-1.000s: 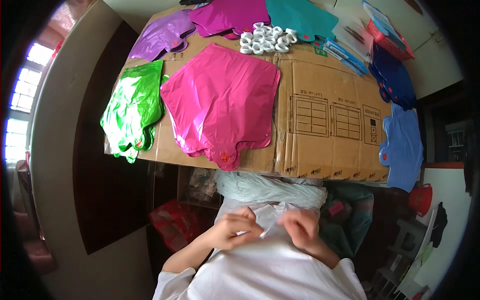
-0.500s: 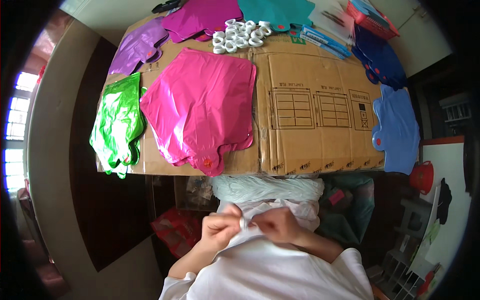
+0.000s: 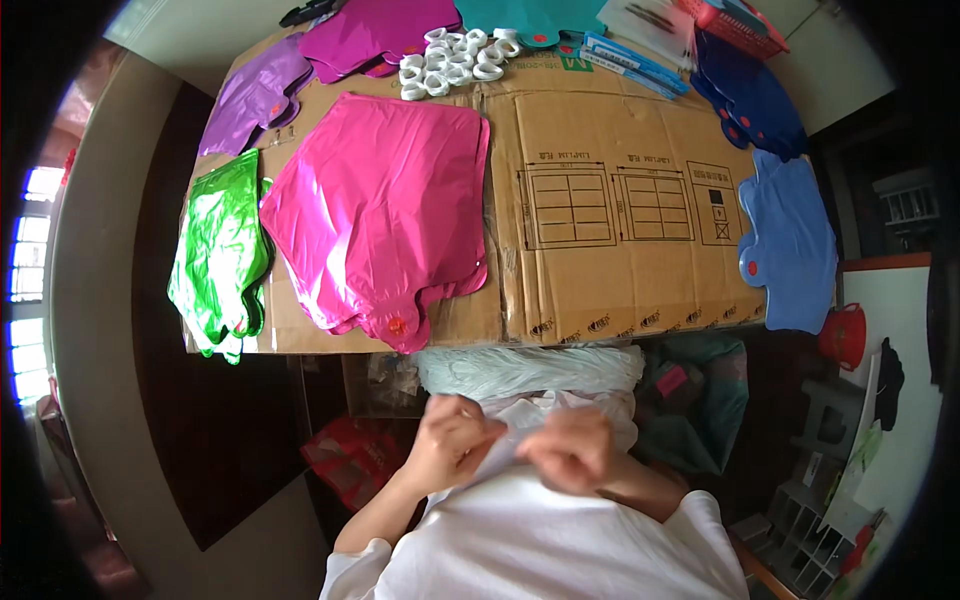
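Note:
In front of my white shirt, my left hand [image 3: 453, 442] is closed, its fingers curled toward the middle. The small white ribbon roll seen at its fingertips half a second ago is now hidden in the grip. Across a short gap, my right hand [image 3: 572, 450] is closed in a pinch and smeared by motion; what it grips cannot be made out. A thick bundle of white ribbon strands [image 3: 530, 370] hangs just beyond both hands, under the table edge. Farther off, a cluster of small white ribbon rolls [image 3: 450, 65] lies on the cardboard [image 3: 640, 290].
Flat foil balloons lie about the cardboard: pink [image 3: 385, 210], green [image 3: 220, 250], purple [image 3: 255, 95], magenta [image 3: 375, 35], teal [image 3: 535, 18], navy [image 3: 750, 95] and light blue [image 3: 793, 245]. Blue packets [image 3: 635, 65] and a red basket [image 3: 735, 25] sit at the far right.
My hands have moved apart, the right one a little to the right. The white roll between them has gone out of sight. The table appears shifted slightly left.

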Motion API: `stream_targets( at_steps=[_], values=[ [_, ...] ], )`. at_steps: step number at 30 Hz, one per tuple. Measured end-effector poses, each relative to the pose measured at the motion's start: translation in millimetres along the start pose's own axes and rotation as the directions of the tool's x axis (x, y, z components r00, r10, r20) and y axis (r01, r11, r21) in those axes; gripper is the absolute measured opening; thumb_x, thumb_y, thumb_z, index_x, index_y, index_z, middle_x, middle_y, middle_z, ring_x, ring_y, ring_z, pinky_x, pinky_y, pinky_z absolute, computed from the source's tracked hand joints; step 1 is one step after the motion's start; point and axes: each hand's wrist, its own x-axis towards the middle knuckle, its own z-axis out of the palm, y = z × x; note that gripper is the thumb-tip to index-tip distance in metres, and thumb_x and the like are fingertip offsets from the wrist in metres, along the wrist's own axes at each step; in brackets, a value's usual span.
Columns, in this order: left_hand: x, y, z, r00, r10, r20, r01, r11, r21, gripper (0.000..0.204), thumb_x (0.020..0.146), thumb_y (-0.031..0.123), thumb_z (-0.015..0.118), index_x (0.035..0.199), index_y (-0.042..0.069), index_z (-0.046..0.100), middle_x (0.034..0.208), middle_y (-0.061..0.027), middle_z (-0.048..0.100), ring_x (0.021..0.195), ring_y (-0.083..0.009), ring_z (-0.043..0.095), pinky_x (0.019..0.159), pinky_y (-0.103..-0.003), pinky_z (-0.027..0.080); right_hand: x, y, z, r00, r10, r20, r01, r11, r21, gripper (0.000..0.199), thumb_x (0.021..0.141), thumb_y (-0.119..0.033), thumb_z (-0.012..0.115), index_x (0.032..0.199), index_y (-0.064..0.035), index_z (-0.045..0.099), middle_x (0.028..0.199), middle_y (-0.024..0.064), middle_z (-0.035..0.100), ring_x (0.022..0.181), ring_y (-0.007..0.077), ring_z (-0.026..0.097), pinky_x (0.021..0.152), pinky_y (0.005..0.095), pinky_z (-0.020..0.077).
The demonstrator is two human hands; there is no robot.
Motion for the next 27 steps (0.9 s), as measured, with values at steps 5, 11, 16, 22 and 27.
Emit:
stream_targets(
  at_steps=[5, 11, 16, 22, 27],
  values=[
    [-11.6, 6.2, 11.6, 0.937, -0.324, -0.13, 0.009, 0.395, -0.919, 0.009, 0.08, 0.004, 0.063, 0.086, -0.001, 0.066, 0.081, -0.0117, 0.065, 0.076, -0.0186, 0.052, 0.073, -0.033, 0.042, 4.2, 26.9, 15.4, 0.992, 0.122, -0.03, -0.126, 0.975, -0.183, 0.007, 0.073, -0.008, 0.061, 0.079, -0.0074, 0.066, 0.062, 0.0073, 0.059, 0.055, 0.0217, 0.059, 0.051, 0.0321, 0.045],
    [5.7, -7.6, -4.5, 0.994, -0.087, 0.059, 0.093, 0.989, -0.113, 0.012, 0.073, 0.001, 0.066, 0.084, 0.005, 0.067, 0.071, -0.0067, 0.063, 0.076, -0.0187, 0.053, 0.068, -0.032, 0.039, 16.0, 5.5, -8.8, 0.994, 0.063, -0.094, -0.064, 0.998, -0.014, 0.007, 0.074, -0.005, 0.059, 0.079, -0.006, 0.065, 0.061, 0.007, 0.058, 0.05, 0.0199, 0.055, 0.047, 0.0301, 0.0425],
    [-1.5, -8.8, 8.2, 0.94, -0.333, -0.073, 0.111, 0.501, -0.858, 0.011, 0.081, -0.001, 0.06, 0.089, -0.002, 0.067, 0.075, -0.0058, 0.063, 0.08, -0.0154, 0.048, 0.072, -0.03, 0.041, 14.8, 27.9, 8.7, 0.994, 0.113, -0.006, -0.113, 0.981, -0.158, 0.007, 0.077, -0.004, 0.057, 0.079, -0.0044, 0.064, 0.059, 0.0091, 0.054, 0.052, 0.0201, 0.054, 0.047, 0.0282, 0.0411],
    [5.4, -5.8, -2.1, 0.977, -0.199, 0.075, 0.199, 0.724, -0.661, 0.009, 0.076, -0.002, 0.062, 0.085, -0.005, 0.066, 0.073, -0.0072, 0.062, 0.072, -0.0175, 0.048, 0.067, -0.029, 0.039, 15.5, -1.3, -8.2, 0.993, 0.024, -0.114, -0.028, 0.999, -0.033, 0.01, 0.074, -0.009, 0.06, 0.083, -0.0082, 0.065, 0.066, 0.0098, 0.061, 0.057, 0.0244, 0.06, 0.054, 0.0336, 0.0476],
    [9.4, -3.2, -2.6, 0.947, -0.308, -0.088, 0.195, 0.772, -0.605, 0.008, 0.075, -0.001, 0.063, 0.082, -0.004, 0.066, 0.071, -0.0072, 0.062, 0.071, -0.0175, 0.048, 0.064, -0.03, 0.04, 8.6, 10.1, 13.3, 0.995, -0.064, 0.074, 0.075, 0.985, -0.158, 0.008, 0.073, -0.008, 0.061, 0.08, -0.009, 0.063, 0.063, 0.0089, 0.059, 0.056, 0.0229, 0.06, 0.052, 0.0334, 0.0464]
  ],
)
